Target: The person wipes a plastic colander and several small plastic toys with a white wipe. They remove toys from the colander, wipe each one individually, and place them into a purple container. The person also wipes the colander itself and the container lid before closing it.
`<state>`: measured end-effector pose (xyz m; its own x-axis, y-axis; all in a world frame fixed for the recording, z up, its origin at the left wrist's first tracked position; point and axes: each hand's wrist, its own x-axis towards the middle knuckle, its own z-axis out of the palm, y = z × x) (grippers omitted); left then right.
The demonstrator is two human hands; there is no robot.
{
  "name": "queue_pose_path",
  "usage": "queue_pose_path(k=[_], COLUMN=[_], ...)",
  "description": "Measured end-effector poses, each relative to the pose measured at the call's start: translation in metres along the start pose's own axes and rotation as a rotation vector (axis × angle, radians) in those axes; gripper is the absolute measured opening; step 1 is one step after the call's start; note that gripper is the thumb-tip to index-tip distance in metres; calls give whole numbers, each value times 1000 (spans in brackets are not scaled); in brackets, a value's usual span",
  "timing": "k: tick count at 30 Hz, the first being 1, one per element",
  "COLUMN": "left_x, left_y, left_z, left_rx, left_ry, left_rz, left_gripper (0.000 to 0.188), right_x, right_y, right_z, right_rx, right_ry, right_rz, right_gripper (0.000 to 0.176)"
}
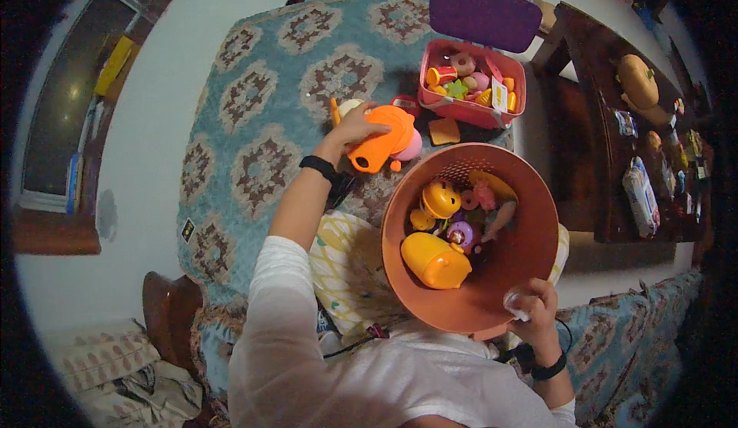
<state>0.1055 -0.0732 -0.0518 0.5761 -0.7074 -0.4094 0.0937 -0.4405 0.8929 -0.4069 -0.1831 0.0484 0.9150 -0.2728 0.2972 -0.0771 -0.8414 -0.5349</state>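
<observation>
My left hand (356, 127) grips an orange plastic toy (377, 150) with a dark oval opening. A pink round toy (408, 146) sits beside it, and a cream-coloured round piece (349, 107) shows behind my fingers. My right hand (536, 311) grasps the near right rim of a brown plastic basket (519, 249) at my lap. A small whitish object (515, 304) is at those fingers; what it is stays unclear. Inside the basket lie a yellow-orange toy (435, 259), a yellow ball-shaped toy with a face (441, 199), a purple toy (461, 234) and several other toys.
A pink box (470, 113) full of toy food stands beyond the basket, its purple lid (484, 15) raised. A toy bread slice (444, 132) lies before it on the patterned teal carpet (259, 93). At right is a dark wooden table (611, 197) bearing several items.
</observation>
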Motion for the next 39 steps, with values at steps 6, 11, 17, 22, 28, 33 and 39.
queue_pose_path(k=[6,11,17,22,28,33,39], left_x=[-69,-151,-191,-189,-219,-252,-260], left_y=[55,134,174,154,124,106,90], left_z=[-38,-25,69,119,121,133,174], left_rx=[-284,-335,13,486,-18,-625,-946], left_ry=[44,-114,-399,-426,-367,-194,-105], left_rz=[239,450,555,624,291,107,322], left_gripper=[73,72,72,64,60,49,36], right_x=[8,21,33,43,73,101,136], right_y=[-5,-13,-18,-22,-42,-62,-76], right_z=[5,1,-29,-52,-45,-24,11], right_rx=[84,103,411,766,1029,833,49], right_ry=[66,72,-12,225,306,243,158], right_rz=[-47,-53,7,341,305,100,-238], right_gripper=[60,51,70,56,45,37,48])
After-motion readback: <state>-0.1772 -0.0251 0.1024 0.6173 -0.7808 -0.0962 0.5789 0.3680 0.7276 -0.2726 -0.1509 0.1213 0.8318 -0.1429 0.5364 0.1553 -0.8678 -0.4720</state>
